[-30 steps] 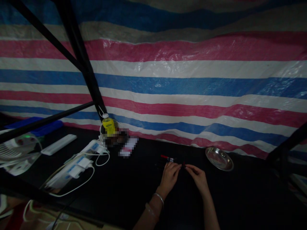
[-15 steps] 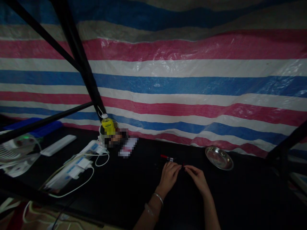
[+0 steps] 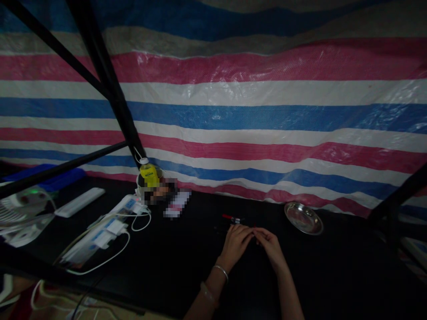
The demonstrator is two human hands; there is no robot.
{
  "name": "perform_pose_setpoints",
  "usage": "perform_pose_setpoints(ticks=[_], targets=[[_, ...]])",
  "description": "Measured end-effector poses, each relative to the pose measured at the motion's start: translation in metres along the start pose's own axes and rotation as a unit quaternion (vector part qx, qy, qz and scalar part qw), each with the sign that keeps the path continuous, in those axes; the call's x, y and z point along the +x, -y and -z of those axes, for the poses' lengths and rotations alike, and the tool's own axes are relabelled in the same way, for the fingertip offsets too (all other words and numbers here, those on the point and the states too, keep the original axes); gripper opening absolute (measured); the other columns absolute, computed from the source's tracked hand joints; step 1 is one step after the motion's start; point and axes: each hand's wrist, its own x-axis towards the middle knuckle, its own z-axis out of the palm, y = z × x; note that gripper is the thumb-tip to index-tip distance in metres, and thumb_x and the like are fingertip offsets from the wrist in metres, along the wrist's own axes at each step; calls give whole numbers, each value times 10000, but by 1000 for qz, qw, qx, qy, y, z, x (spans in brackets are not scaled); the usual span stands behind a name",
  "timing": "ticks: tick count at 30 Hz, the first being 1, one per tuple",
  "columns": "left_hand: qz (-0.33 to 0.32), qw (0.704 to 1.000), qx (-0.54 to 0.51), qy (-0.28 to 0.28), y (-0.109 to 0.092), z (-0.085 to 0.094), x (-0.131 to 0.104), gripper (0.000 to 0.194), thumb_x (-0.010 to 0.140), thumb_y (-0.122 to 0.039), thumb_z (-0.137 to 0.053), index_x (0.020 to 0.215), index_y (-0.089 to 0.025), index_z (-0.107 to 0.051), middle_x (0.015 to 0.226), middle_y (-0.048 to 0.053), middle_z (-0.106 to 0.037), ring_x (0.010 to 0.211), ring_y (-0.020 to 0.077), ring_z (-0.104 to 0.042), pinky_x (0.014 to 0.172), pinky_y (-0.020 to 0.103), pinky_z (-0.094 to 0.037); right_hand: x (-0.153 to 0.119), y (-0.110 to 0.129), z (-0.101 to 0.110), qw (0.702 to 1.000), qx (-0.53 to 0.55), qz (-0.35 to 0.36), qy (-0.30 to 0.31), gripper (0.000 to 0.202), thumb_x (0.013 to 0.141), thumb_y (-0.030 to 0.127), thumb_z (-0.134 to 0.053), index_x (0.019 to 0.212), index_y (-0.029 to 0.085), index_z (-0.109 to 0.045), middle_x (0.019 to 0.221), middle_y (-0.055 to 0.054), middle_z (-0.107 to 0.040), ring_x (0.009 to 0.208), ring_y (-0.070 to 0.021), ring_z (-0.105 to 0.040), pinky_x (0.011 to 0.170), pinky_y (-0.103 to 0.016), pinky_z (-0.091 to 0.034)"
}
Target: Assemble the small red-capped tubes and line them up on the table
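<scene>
My left hand (image 3: 236, 242) and my right hand (image 3: 269, 246) meet at the fingertips above the black table. The fingers of both are pinched together around something small and dark, with a bit of red beside it, too small to name. Just beyond my left hand lies a red-handled tool (image 3: 231, 218) with a clear and metallic front part. Faint dark items near it are hard to make out. A round, shallow metal dish (image 3: 303, 218) rests on the table to the right of my hands, farther back.
On the left are a power strip (image 3: 100, 235) with white cables, a long white box (image 3: 80, 202), a fan (image 3: 23, 213) and a yellow bottle (image 3: 149, 174). A black table (image 3: 167, 262) meets a striped sheet (image 3: 233, 115); black frame bars stand left and right.
My right hand has moved left, and its fingertips now touch those of my left hand, closing the small gap. The red bit between them is now mostly covered.
</scene>
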Motion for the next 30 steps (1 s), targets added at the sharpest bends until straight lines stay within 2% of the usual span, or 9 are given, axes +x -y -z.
perform_pose_setpoints(ticks=[2, 5, 9, 11, 14, 18, 21, 26, 30], targets=[[15, 1000, -5, 3, -2, 3, 1, 316, 808, -271, -580, 1124, -280, -572, 1084, 31, -627, 1017, 178, -550, 898, 348, -399, 2, -3, -1, 999, 38, -15, -25, 395, 563, 499, -727, 784, 174, -695, 646, -25, -657, 532, -129, -521, 511, -250, -392], [50, 999, -1, 1, -1, 9, 1, 563, 686, -333, -702, 1211, -297, -501, 1217, 44, -547, 1120, 220, -487, 942, 390, -364, 5, -10, -5, 991, 106, -41, -67, 380, 543, 486, -740, 766, 183, -683, 652, -29, -662, 508, -128, -529, 484, -254, -403], [102, 995, 9, -9, 10, 19, -3, 692, 641, -377, -728, 1265, -301, -438, 1268, 63, -498, 1156, 253, -447, 957, 426, -322, 6, -15, -9, 983, 155, -61, -78, 367, 537, 489, -745, 741, 192, -672, 629, -33, -650, 516, -148, -568, 486, -275, -445], [120, 993, 13, -13, 18, 24, -6, 649, 664, -355, -712, 1254, -303, -448, 1271, 58, -494, 1158, 248, -440, 960, 422, -306, 6, -16, -10, 981, 167, -71, -73, 364, 534, 476, -755, 746, 193, -669, 636, -35, -650, 541, -156, -589, 506, -280, -467], [134, 990, 39, -21, 27, 30, -10, 479, 707, -301, -677, 1163, -302, -531, 1227, 38, -524, 1130, 232, -451, 937, 409, -311, 5, -16, -9, 976, 187, -90, -62, 324, 541, 433, -765, 734, 193, -664, 643, -25, -645, 544, -141, -586, 520, -271, -470], [121, 989, 87, -1, 27, 31, -11, 272, 730, -292, -654, 1001, -291, -627, 1151, 31, -564, 1078, 237, -464, 892, 420, -319, 6, -16, -8, 977, 182, -80, -76, 294, 537, 393, -775, 715, 185, -666, 632, -11, -632, 495, -109, -532, 456, -237, -411], [103, 987, 120, 11, 23, 26, -8, 207, 747, -301, -637, 952, -272, -643, 1104, 39, -573, 1058, 240, -462, 883, 434, -306, 6, -17, -9, 983, 149, -57, -94, 301, 544, 398, -765, 721, 175, -668, 631, -13, -627, 479, -103, -503, 426, -228, -369], [111, 979, 170, 13, 18, 12, -1, 119, 755, -305, -621, 825, -214, -651, 950, 55, -576, 976, 247, -477, 843, 432, -320, 8, -19, -9, 984, 134, -51, -108, 323, 537, 414, -760, 737, 175, -673, 634, -12, -634, 475, -102, -500, 427, -228, -359], [124, 975, 183, 19, 17, 2, 3, 83, 767, -261, -599, 799, -201, -647, 951, 63, -572, 969, 251, -478, 827, 423, -332, 11, -23, -7, 984, 119, -41, -124, 350, 527, 434, -759, 743, 173, -673, 627, -15, -640, 466, -111, -508, 418, -234, -361]])
